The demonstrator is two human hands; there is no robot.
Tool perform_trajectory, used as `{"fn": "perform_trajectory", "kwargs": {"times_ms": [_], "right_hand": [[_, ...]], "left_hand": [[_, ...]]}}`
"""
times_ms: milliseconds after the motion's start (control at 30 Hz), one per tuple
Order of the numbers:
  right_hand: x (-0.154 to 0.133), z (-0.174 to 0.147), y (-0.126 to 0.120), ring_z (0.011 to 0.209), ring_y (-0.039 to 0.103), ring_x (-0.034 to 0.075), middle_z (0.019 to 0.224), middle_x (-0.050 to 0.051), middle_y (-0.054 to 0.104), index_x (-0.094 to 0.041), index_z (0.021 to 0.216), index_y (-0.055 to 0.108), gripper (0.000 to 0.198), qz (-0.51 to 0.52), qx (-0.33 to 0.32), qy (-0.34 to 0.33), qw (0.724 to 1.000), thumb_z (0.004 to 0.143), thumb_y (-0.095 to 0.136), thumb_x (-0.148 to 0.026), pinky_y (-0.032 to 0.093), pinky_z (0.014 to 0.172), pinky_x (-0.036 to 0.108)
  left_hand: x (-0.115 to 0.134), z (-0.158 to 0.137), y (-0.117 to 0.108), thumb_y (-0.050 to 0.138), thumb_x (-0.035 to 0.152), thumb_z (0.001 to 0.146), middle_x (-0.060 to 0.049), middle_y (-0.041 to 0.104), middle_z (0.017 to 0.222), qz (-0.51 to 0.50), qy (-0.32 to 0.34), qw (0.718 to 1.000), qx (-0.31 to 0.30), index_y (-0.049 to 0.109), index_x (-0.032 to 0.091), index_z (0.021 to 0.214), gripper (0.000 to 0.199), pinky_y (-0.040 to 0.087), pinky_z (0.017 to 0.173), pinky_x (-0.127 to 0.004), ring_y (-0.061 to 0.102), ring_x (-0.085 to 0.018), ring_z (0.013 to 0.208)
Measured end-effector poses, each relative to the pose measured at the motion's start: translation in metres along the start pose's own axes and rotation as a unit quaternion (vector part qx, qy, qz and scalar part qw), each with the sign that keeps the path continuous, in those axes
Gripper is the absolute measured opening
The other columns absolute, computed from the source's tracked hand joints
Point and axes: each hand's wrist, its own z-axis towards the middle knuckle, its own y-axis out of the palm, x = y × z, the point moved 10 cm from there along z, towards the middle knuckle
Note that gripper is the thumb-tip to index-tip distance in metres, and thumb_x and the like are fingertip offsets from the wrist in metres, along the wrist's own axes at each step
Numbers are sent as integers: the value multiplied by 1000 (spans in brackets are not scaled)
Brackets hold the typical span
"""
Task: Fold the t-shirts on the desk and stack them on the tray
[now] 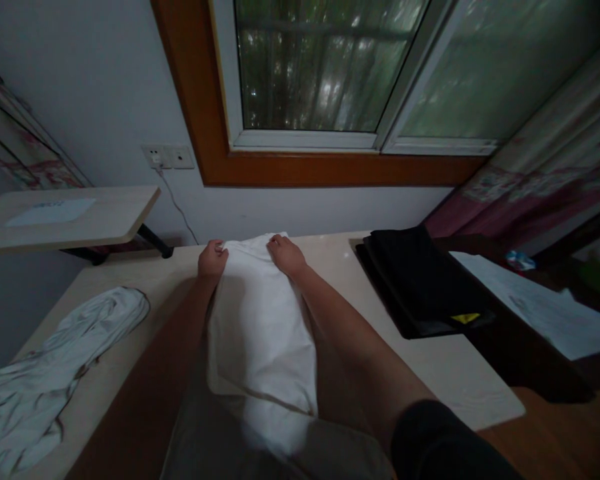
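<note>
A white folded cloth (263, 313) lies lengthwise on the pale table, its near end hanging toward my body over a greyish fabric. My left hand (213, 259) pinches its far left corner. At the far right corner, my right hand (286, 255) grips the same edge with bent fingers. Between the two hands the far edge looks slightly wrinkled. What kind of cloth item it is cannot be made out.
Crumpled white fabric (80, 340) lies on the table's left. A raised shelf (115, 210) stands behind it. Black folded items (415, 280) with a yellow patch rest at the right, near a paper sheet (540, 307). Behind are a wall socket (167, 157) and a window (320, 73).
</note>
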Motion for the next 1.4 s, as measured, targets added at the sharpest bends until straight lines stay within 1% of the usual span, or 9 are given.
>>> {"fn": "perform_trajectory", "kwargs": {"times_ms": [133,367,533,667,800,967,1133,1267,1400], "right_hand": [[-5,8,1,126,50,24,149,10,50,-17,127,64,36,1,6,-26,1000,102,38,-17,45,107,36],[-1,23,9,126,56,26,161,9,38,-16,131,59,37,28,-8,-31,999,97,46,-23,48,106,39],[-2,30,17,119,62,25,157,10,43,-17,141,48,46,34,-37,-38,998,96,44,-23,53,100,39],[-2,30,18,117,63,25,150,12,50,-17,141,48,46,31,-41,-32,998,96,42,-22,54,98,38],[-6,27,16,116,63,24,153,11,46,-20,141,51,44,23,-49,-30,998,98,40,-23,53,99,36],[-10,21,11,110,65,25,156,12,40,-22,145,45,47,7,-45,-7,999,102,26,-23,54,93,39],[-9,19,7,112,61,27,160,14,35,-21,149,38,49,-20,-39,25,999,103,22,-22,53,94,41],[-8,20,6,115,57,29,156,16,40,-17,146,44,48,-20,-32,35,999,102,23,-22,51,95,42],[-7,18,3,120,51,33,157,17,38,-14,147,44,49,-21,-18,39,999,102,24,-20,49,97,46]], "left_hand": [[0,1,0,61,28,80,-4,70,91,7,7,1000,1,64,19,114,35,53,82,-32,68,-20,81],[3,1,2,58,26,80,-3,68,90,16,26,1000,5,65,20,111,33,52,84,-33,66,-19,81],[3,1,4,57,24,81,-4,67,90,20,36,999,8,65,20,111,32,52,84,-33,64,-19,81],[3,1,5,57,24,81,-4,67,91,20,46,999,11,65,20,111,32,52,83,-33,64,-19,80],[2,1,4,56,22,80,-5,67,91,17,49,998,19,65,18,111,33,52,82,-33,64,-20,79],[2,1,5,55,21,80,-5,66,89,15,55,998,22,64,18,111,33,52,80,-33,63,-19,77],[1,2,8,54,18,79,-4,64,92,19,70,997,20,64,19,110,33,52,83,-33,62,-19,79],[2,4,7,55,17,78,-5,62,91,28,82,996,23,64,19,106,30,52,87,-37,61,-21,83],[3,4,4,54,16,80,-7,61,92,40,88,995,34,65,19,106,28,50,94,-39,61,-22,88]]}}
